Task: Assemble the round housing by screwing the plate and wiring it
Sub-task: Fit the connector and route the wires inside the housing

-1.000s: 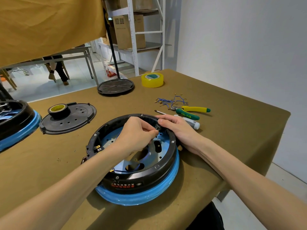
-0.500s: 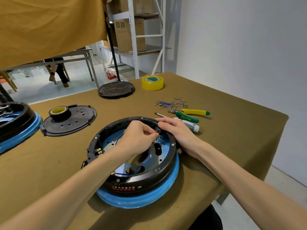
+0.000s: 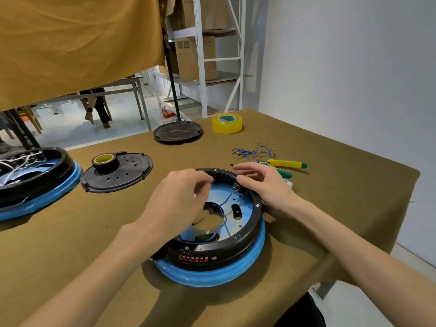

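The round housing (image 3: 212,253), a black ring on a blue base, lies in front of me on the brown table. Its blue inner plate (image 3: 243,199) shows, and a thin blue wire (image 3: 223,210) runs from a terminal (image 3: 236,188) on the far right rim down to the middle opening. My right hand (image 3: 264,185) rests on that rim, thumb beside the terminal, index finger stretched out above it. My left hand (image 3: 179,199) hovers over the housing's left half with its fingertips drawn together; blur hides whether it holds anything.
A second housing (image 3: 35,185) sits at the left edge. A black cover plate (image 3: 132,177) carries a black tape roll (image 3: 105,161). Yellow tape (image 3: 227,123), a stand base (image 3: 178,132), loose blue wires (image 3: 253,152) and pliers (image 3: 287,164) lie behind. The table ends on the right.
My left hand has drawn back to the left from the terminal, where both hands met before. The blue wire is now uncovered. My right hand stays at the rim.
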{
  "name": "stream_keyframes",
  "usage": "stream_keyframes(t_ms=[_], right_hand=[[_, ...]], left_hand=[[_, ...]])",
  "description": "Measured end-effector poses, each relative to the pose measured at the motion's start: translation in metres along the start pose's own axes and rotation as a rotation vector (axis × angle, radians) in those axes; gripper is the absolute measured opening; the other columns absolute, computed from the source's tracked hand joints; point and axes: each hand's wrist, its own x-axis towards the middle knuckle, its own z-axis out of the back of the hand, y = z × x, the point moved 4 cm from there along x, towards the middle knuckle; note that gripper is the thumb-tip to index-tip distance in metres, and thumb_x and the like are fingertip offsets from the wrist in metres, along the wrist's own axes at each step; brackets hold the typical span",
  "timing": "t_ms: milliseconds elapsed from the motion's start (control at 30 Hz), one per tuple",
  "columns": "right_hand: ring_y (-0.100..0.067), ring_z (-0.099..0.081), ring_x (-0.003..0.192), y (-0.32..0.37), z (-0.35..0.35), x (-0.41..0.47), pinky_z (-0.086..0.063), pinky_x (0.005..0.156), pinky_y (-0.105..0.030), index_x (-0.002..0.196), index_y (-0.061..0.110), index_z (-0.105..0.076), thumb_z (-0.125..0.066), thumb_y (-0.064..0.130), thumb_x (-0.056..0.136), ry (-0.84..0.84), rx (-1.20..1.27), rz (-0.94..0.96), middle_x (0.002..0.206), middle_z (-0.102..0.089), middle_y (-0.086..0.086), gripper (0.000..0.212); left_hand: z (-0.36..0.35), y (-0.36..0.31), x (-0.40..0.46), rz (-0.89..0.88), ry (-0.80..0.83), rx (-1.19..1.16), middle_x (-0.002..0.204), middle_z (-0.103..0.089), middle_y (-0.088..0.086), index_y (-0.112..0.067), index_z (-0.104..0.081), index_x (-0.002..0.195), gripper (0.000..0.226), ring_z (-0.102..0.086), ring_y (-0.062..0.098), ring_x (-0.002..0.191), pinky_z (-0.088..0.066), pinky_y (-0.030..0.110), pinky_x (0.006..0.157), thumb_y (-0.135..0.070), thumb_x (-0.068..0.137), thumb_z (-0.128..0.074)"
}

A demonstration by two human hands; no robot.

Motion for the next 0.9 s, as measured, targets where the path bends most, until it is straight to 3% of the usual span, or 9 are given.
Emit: stream_keyframes(t_ms=[67, 233, 333, 533, 633, 700, 800, 867, 900], right_hand=[[-0.005, -0.068, 0.104, 0.012, 0.002, 0.001, -0.056, 0.092, -0.022, 0.116, 0.025, -0.075, -0.072, 0.016, 0.095, 0.053, -0.101, 0.111, 0.114, -0.072, 0.007, 0.023], [-0.001, -0.056, 0.117, 0.035, 0.005, 0.002, -0.042, 0.088, -0.008, 0.095, 0.038, -0.078, -0.080, 0.026, 0.086, 0.289, -0.497, 0.194, 0.123, -0.059, 0.012, 0.016], [-0.004, -0.055, 0.115, 0.045, 0.004, 0.005, -0.043, 0.095, -0.020, 0.094, 0.038, -0.078, -0.078, 0.032, 0.089, 0.333, -0.682, 0.238, 0.123, -0.057, 0.010, 0.008], [-0.013, -0.058, 0.109, 0.054, -0.001, 0.014, -0.050, 0.095, -0.035, 0.095, 0.037, -0.075, -0.073, 0.030, 0.094, 0.347, -0.893, 0.231, 0.126, -0.053, 0.008, 0.008], [-0.003, -0.061, 0.107, 0.046, 0.010, 0.023, -0.049, 0.094, -0.024, 0.106, 0.040, -0.072, -0.075, 0.038, 0.089, 0.379, -0.682, 0.128, 0.124, -0.059, 0.016, 0.017], [-0.001, -0.065, 0.103, 0.039, 0.028, 0.034, -0.052, 0.094, -0.026, 0.107, 0.040, -0.070, -0.070, 0.046, 0.089, 0.205, -0.481, 0.065, 0.117, -0.066, 0.018, 0.019], [-0.023, -0.060, 0.120, 0.008, 0.062, 0.063, -0.049, 0.102, -0.044, 0.126, 0.028, -0.063, -0.063, 0.028, 0.095, -0.052, -0.746, -0.092, 0.132, -0.061, -0.003, 0.032], [-0.032, -0.053, 0.127, -0.019, 0.073, 0.072, -0.044, 0.107, -0.049, 0.144, 0.020, -0.049, -0.064, 0.034, 0.093, 0.056, -0.980, -0.330, 0.142, -0.052, -0.012, 0.055], [-0.032, -0.053, 0.125, -0.030, 0.075, 0.075, -0.044, 0.107, -0.048, 0.145, 0.017, -0.047, -0.064, 0.043, 0.093, 0.131, -1.021, -0.416, 0.142, -0.053, -0.012, 0.060]], left_hand=[[0.016, 0.015, -0.015, -0.007, -0.130, -0.038, 0.100, -0.068, -0.019, -0.027, -0.075, 0.111, 0.020, -0.060, 0.000, 0.094, -0.050, 0.021, 0.083, -0.019, 0.098, -0.063], [0.007, 0.057, -0.032, 0.261, -0.138, -0.124, 0.125, -0.055, -0.015, -0.026, -0.069, 0.126, 0.030, -0.046, 0.009, 0.127, -0.033, 0.026, 0.103, -0.017, 0.098, -0.063], [-0.001, 0.062, -0.030, 0.313, -0.187, -0.279, 0.137, -0.053, -0.013, -0.026, -0.070, 0.127, 0.038, -0.044, 0.004, 0.128, -0.034, 0.025, 0.109, -0.006, 0.096, -0.061], [-0.001, 0.068, -0.008, 0.377, -0.187, -0.344, 0.141, -0.061, -0.005, -0.023, -0.076, 0.116, 0.040, -0.052, 0.017, 0.133, -0.043, 0.038, 0.115, 0.004, 0.091, -0.059], [-0.007, 0.065, -0.003, 0.352, -0.144, -0.273, 0.143, -0.059, -0.002, -0.023, -0.073, 0.121, 0.033, -0.053, 0.021, 0.133, -0.043, 0.043, 0.114, -0.006, 0.095, -0.063], [-0.009, 0.062, -0.001, 0.338, -0.126, -0.226, 0.144, -0.058, -0.001, -0.022, -0.071, 0.125, 0.030, -0.052, 0.021, 0.133, -0.042, 0.044, 0.114, -0.014, 0.097, -0.063], [-0.011, 0.059, 0.005, 0.397, -0.120, -0.297, 0.134, -0.063, 0.001, -0.022, -0.071, 0.124, 0.027, -0.060, 0.024, 0.120, -0.051, 0.043, 0.101, -0.025, 0.100, -0.059], [-0.010, 0.057, 0.005, 0.428, -0.136, -0.358, 0.124, -0.066, 0.003, -0.022, -0.069, 0.125, 0.028, -0.065, 0.026, 0.110, -0.054, 0.042, 0.091, -0.028, 0.101, -0.056], [-0.011, 0.056, 0.003, 0.421, -0.157, -0.351, 0.124, -0.067, 0.002, -0.022, -0.068, 0.127, 0.029, -0.064, 0.025, 0.111, -0.054, 0.043, 0.095, -0.025, 0.101, -0.056]])
